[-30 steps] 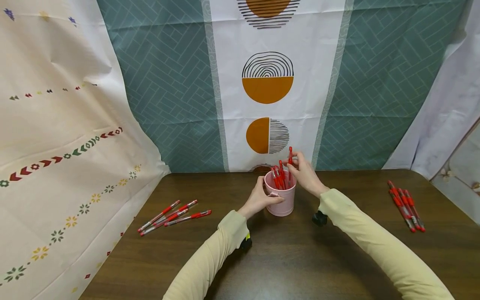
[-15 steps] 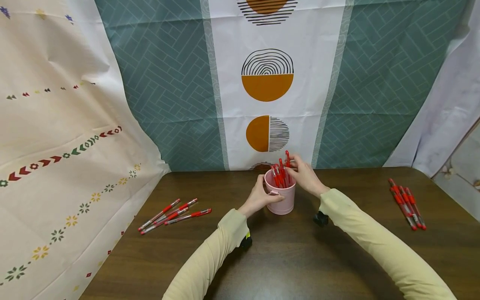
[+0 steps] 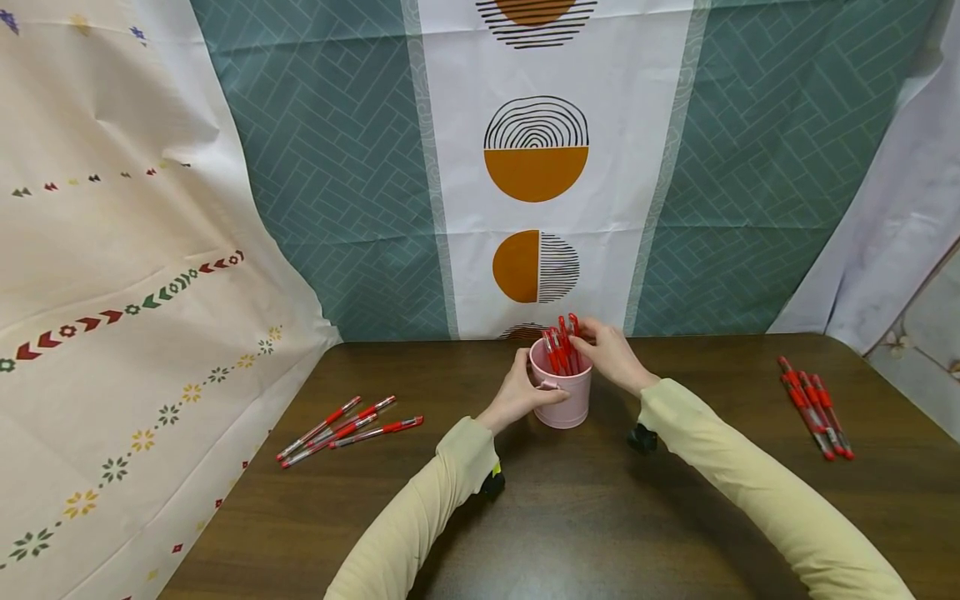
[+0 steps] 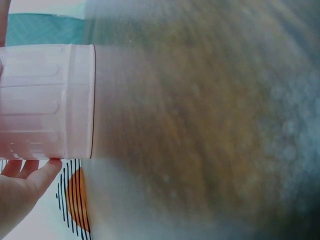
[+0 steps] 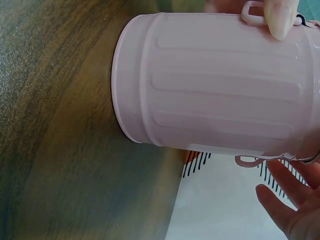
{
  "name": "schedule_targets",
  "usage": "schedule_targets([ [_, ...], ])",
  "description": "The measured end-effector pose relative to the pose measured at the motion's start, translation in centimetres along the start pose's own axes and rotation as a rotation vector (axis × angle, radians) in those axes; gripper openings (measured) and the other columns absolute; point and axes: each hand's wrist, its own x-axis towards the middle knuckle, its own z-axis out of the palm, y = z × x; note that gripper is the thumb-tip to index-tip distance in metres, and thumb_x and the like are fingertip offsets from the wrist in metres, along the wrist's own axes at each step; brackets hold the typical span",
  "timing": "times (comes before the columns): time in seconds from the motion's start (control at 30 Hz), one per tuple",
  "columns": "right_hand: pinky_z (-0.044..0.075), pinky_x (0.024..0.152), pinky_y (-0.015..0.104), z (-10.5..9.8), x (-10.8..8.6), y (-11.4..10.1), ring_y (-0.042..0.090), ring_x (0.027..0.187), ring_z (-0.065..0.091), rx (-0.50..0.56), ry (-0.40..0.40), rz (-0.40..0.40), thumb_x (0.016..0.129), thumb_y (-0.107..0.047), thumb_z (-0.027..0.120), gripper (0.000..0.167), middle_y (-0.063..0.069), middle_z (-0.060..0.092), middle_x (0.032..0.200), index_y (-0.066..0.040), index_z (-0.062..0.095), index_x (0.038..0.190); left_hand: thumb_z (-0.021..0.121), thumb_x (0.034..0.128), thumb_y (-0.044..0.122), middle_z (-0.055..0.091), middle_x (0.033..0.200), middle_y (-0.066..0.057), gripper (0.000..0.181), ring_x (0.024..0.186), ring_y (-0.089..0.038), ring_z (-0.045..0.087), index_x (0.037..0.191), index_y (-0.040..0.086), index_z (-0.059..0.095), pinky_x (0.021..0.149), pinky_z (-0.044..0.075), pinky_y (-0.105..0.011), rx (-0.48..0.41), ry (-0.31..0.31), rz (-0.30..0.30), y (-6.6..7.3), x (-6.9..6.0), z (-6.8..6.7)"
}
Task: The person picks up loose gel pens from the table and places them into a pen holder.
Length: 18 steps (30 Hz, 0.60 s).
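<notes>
A pink bucket-shaped pen holder (image 3: pixel 564 404) stands upright on the table, several red pens (image 3: pixel 556 352) leaning inside it. My left hand (image 3: pixel 519 395) grips its left side, thumb across the front; the right wrist view shows that thumb (image 5: pixel 280 19) by a small side handle. Over the right rim, my right hand (image 3: pixel 609 353) pinches one red pen (image 3: pixel 573 323), mostly down inside the holder. Fingers of the right hand (image 5: pixel 295 202) appear beside the rim in the right wrist view, where the pen is hidden.
On the left of the brown table (image 3: pixel 570 517) several red pens (image 3: pixel 341 432) lie loosely crossed. Another group of red pens (image 3: pixel 813 408) lies at the right. A patterned cloth (image 3: pixel 360 208) hangs behind the table's back edge.
The pen in my right hand has sunk lower into the pink holder, and the right fingers have come down slightly with it. My left hand keeps its grip on the holder.
</notes>
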Motion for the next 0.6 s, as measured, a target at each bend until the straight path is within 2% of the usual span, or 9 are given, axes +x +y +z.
schedule_targets([
  [0.37, 0.048, 0.076, 0.039, -0.07, 0.25, -0.06, 0.026, 0.084, 0.058, -0.043, -0.044, 0.019, 0.087, -0.007, 0.059, 0.023, 0.017, 0.062, 0.099, 0.004, 0.061, 0.108, 0.079, 0.0682, 0.025, 0.044, 0.116, 0.004, 0.073, 0.105, -0.011, 0.045, 0.123, 0.014, 0.032, 0.087, 0.039, -0.029, 0.001, 0.000, -0.005, 0.00, 0.05, 0.01],
  [0.6, 0.046, 0.078, 0.040, -0.26, 0.36, -0.30, 0.028, 0.088, 0.057, -0.035, -0.086, 0.067, 0.088, -0.008, 0.058, 0.027, 0.018, 0.061, 0.103, 0.004, 0.059, 0.112, 0.079, 0.0682, 0.026, 0.044, 0.116, 0.004, 0.073, 0.105, -0.011, 0.045, 0.123, 0.013, 0.032, 0.087, 0.039, -0.029, -0.011, -0.006, -0.001, -0.20, 0.14, 0.01],
])
